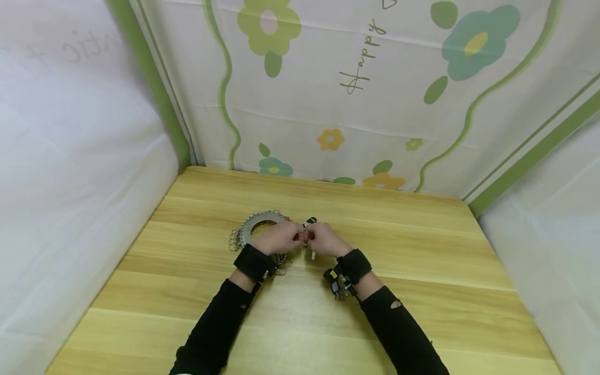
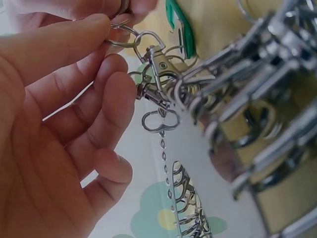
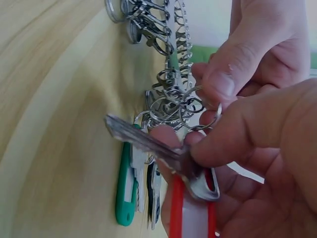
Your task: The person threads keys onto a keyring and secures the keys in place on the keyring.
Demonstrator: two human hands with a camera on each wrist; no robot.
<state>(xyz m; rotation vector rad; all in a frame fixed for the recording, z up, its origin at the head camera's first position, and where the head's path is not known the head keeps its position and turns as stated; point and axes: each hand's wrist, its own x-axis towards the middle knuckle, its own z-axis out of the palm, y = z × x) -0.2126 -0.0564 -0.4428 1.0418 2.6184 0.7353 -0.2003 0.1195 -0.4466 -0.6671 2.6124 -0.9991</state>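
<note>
Near the middle of the table, my left hand point(image 1: 280, 238) and right hand point(image 1: 329, 241) meet fingertip to fingertip. The left thumb and index finger pinch a small metal split ring point(image 2: 124, 43), linked to a swivel clasp point(image 2: 159, 64). In the right wrist view, my right hand grips a silver key point(image 3: 148, 144) and its red-edged key tag point(image 3: 193, 213), with its thumb across the key's head. Under the left hand lies a flat round metal key holder point(image 1: 246, 232), hung with many clasps and rings around its rim.
A green key tag point(image 3: 126, 188) and several other keys point(image 3: 155, 191) hang from the clasps close by. The wooden table point(image 1: 300, 323) ends at a white floral curtain point(image 1: 300, 104), with more white cloth point(image 1: 70, 182) along the sides.
</note>
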